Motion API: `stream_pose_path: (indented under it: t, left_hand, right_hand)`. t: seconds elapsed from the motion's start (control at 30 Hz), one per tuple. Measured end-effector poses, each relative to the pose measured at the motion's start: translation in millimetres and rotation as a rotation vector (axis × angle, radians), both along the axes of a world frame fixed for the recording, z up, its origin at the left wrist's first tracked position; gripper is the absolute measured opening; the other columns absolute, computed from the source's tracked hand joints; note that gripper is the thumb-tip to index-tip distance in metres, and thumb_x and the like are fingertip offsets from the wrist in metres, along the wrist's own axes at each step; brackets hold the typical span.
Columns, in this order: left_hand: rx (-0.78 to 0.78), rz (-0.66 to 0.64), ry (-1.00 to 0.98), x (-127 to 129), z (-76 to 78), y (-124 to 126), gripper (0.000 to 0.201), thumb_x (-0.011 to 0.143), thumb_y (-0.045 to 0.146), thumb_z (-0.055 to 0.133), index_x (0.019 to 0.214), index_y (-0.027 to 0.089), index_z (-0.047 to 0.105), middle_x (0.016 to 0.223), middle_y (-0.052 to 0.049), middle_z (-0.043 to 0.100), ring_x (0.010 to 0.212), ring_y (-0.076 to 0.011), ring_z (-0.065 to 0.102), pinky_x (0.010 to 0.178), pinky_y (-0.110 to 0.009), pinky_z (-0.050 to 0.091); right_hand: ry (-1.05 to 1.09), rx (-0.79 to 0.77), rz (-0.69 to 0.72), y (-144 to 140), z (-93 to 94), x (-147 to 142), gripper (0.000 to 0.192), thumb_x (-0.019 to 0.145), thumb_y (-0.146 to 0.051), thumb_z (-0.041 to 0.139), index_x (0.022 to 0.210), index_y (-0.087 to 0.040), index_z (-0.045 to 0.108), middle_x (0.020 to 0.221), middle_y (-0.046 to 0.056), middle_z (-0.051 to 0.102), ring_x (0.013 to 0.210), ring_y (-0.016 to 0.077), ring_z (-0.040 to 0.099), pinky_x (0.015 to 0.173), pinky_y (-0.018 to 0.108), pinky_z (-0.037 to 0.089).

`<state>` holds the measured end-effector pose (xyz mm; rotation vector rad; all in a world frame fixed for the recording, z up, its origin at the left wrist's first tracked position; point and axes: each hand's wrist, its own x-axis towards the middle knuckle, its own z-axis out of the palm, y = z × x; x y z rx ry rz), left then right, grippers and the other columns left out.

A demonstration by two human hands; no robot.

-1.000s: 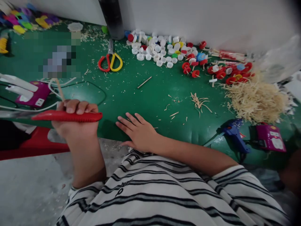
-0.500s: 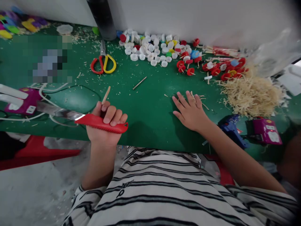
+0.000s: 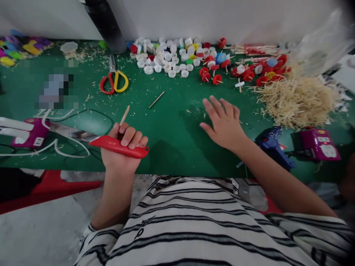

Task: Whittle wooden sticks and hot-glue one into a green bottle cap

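Observation:
My left hand is closed around the red handle of a knife, its metal blade pointing left across the white cables. A short wooden stick pokes up between the thumb and forefinger of the same hand. My right hand is open, palm down over the green table, fingers spread and holding nothing. Whether it touches the tabletop I cannot tell. Between and beyond the hands lies a thin metal rod. Scissors with one red and one yellow handle rest farther back.
Along the wall are a dark bottle, many bottle caps and red caps with sticks. At right sit a heap of wood shavings, a blue glue gun and a purple power socket. Another purple socket is at left.
My right hand has lifted a little and drawn slightly back, its fingers less flat. My left hand keeps the knife and stick almost in place. The view has shifted a little.

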<state>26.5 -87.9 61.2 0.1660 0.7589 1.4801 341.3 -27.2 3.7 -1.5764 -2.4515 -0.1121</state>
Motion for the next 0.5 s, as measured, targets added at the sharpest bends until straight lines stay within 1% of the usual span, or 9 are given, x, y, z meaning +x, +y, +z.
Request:
stream_pose_path:
  t: [0.07, 0.1, 0.13, 0.2, 0.23, 0.3, 0.37, 0.43, 0.5]
  left_hand:
    - [0.001, -0.036, 0.02, 5, 0.7, 4, 0.046, 0.116, 0.035, 0.023, 0.075, 0.021, 0.041, 0.045, 0.008, 0.039, 0.038, -0.0073, 0.042, 0.048, -0.024, 0.034]
    - [-0.001, -0.059, 0.031, 7, 1.2, 6, 0.047, 0.116, 0.034, 0.024, 0.075, 0.021, 0.042, 0.045, 0.008, 0.039, 0.038, -0.0075, 0.042, 0.048, -0.024, 0.034]
    - [-0.007, -0.082, 0.042, 10, 1.6, 8, 0.047, 0.116, 0.033, 0.024, 0.074, 0.021, 0.042, 0.045, 0.008, 0.039, 0.038, -0.0077, 0.043, 0.049, -0.024, 0.034]
    - [-0.032, -0.118, 0.056, 14, 2.5, 12, 0.047, 0.115, 0.032, 0.025, 0.073, 0.021, 0.042, 0.046, 0.007, 0.038, 0.039, -0.008, 0.042, 0.049, -0.024, 0.033]
    - [-0.046, -0.128, 0.058, 16, 2.7, 15, 0.047, 0.115, 0.032, 0.026, 0.073, 0.021, 0.041, 0.046, 0.007, 0.038, 0.039, -0.0081, 0.042, 0.049, -0.024, 0.032]
    - [-0.062, -0.135, 0.048, 21, 2.5, 19, 0.046, 0.115, 0.032, 0.027, 0.073, 0.021, 0.04, 0.046, 0.007, 0.037, 0.039, -0.0082, 0.041, 0.048, -0.024, 0.032]
    - [-0.062, -0.133, 0.02, 28, 1.1, 23, 0.046, 0.116, 0.033, 0.027, 0.073, 0.021, 0.04, 0.047, 0.007, 0.037, 0.039, -0.008, 0.041, 0.049, -0.024, 0.032]
    - [-0.048, -0.146, -0.01, 35, -1.1, 26, 0.045, 0.116, 0.033, 0.027, 0.074, 0.021, 0.04, 0.047, 0.008, 0.037, 0.039, -0.0077, 0.041, 0.049, -0.024, 0.032]
    - [-0.032, -0.174, -0.024, 41, -3.6, 27, 0.045, 0.116, 0.033, 0.027, 0.074, 0.021, 0.04, 0.047, 0.008, 0.036, 0.039, -0.0074, 0.041, 0.049, -0.024, 0.032]
  right_hand:
    - [-0.046, -0.027, 0.102, -3, -1.1, -3, 0.074, 0.108, -0.062, 0.039, 0.174, -0.03, 0.034, 0.181, 0.011, 0.033, 0.161, 0.046, 0.033, 0.126, 0.07, 0.026]
    - [-0.061, -0.03, 0.103, 0, -2.2, 0, 0.07, 0.109, -0.059, 0.038, 0.173, -0.031, 0.036, 0.181, 0.01, 0.033, 0.161, 0.0463, 0.031, 0.127, 0.07, 0.024]
    - [-0.057, -0.017, 0.06, 5, -3.3, 6, 0.069, 0.11, -0.057, 0.038, 0.173, -0.029, 0.037, 0.181, 0.012, 0.034, 0.16, 0.0478, 0.033, 0.125, 0.072, 0.025]
    - [-0.021, 0.013, -0.082, 19, -4.0, 20, 0.074, 0.109, -0.056, 0.038, 0.174, -0.02, 0.034, 0.18, 0.021, 0.031, 0.158, 0.0518, 0.034, 0.12, 0.078, 0.026]
    - [-0.008, 0.024, -0.12, 26, -3.1, 25, 0.076, 0.109, -0.055, 0.038, 0.174, -0.018, 0.032, 0.179, 0.024, 0.031, 0.158, 0.0529, 0.033, 0.119, 0.079, 0.026]
    - [0.005, 0.029, -0.126, 34, 0.6, 22, 0.076, 0.108, -0.053, 0.039, 0.175, -0.017, 0.03, 0.178, 0.025, 0.032, 0.157, 0.0535, 0.033, 0.118, 0.08, 0.026]
    - [-0.001, 0.007, -0.043, 29, 4.7, 1, 0.074, 0.108, -0.051, 0.04, 0.175, -0.018, 0.031, 0.18, 0.021, 0.031, 0.157, 0.0524, 0.032, 0.119, 0.078, 0.027]
    - [-0.034, -0.063, 0.128, 17, 6.6, -32, 0.074, 0.109, -0.052, 0.04, 0.175, -0.019, 0.032, 0.181, 0.016, 0.031, 0.16, 0.0491, 0.031, 0.123, 0.073, 0.027]
    - [-0.056, -0.127, 0.232, 4, 5.3, -64, 0.076, 0.11, -0.054, 0.037, 0.173, -0.013, 0.035, 0.182, 0.014, 0.03, 0.162, 0.0467, 0.028, 0.128, 0.069, 0.023]
